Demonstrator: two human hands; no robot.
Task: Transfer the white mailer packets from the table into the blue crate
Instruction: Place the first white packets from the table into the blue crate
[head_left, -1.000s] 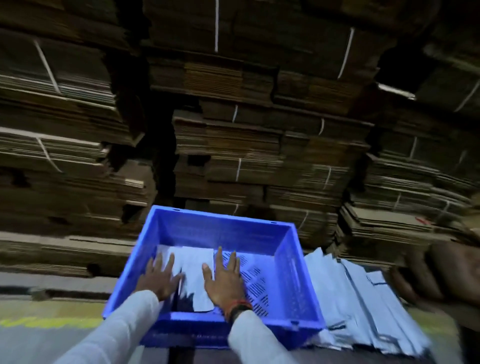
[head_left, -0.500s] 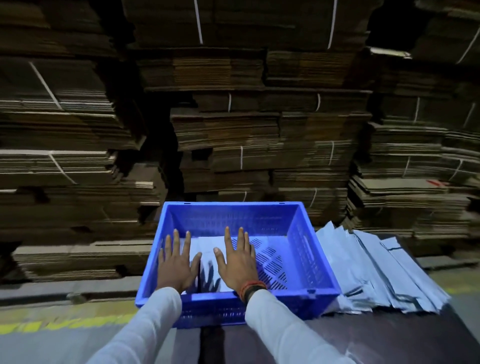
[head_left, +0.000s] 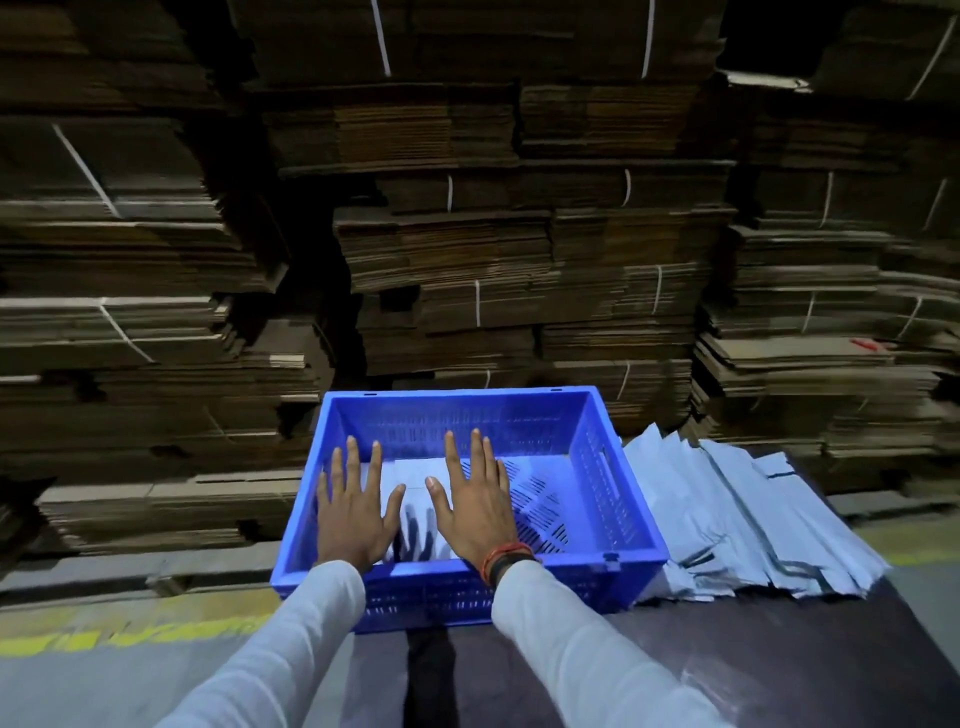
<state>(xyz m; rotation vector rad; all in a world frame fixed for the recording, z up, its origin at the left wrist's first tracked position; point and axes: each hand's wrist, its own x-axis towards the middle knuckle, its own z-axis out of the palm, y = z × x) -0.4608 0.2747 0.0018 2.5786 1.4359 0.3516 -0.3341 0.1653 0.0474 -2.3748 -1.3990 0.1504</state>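
The blue crate (head_left: 631, 499) stands on a dark table, straight ahead of me. White mailer packets (head_left: 415, 475) lie flat on its slotted floor, toward the left side. My left hand (head_left: 353, 514) and my right hand (head_left: 475, 504) hover inside the crate over those packets, palms down, fingers spread, holding nothing. Whether the palms touch the packets I cannot tell. A fanned pile of white mailer packets (head_left: 727, 514) rests on the table directly to the right of the crate.
The dark table (head_left: 753, 665) runs from the crate toward me and to the right. Tall stacks of strapped flat cardboard (head_left: 467, 234) fill the whole background. On the left lies grey floor with a yellow painted line (head_left: 104, 636).
My hands have lifted slightly and drawn back toward me, fingers spreading wider over the packets. The view has shifted so the crate sits more to the centre and right.
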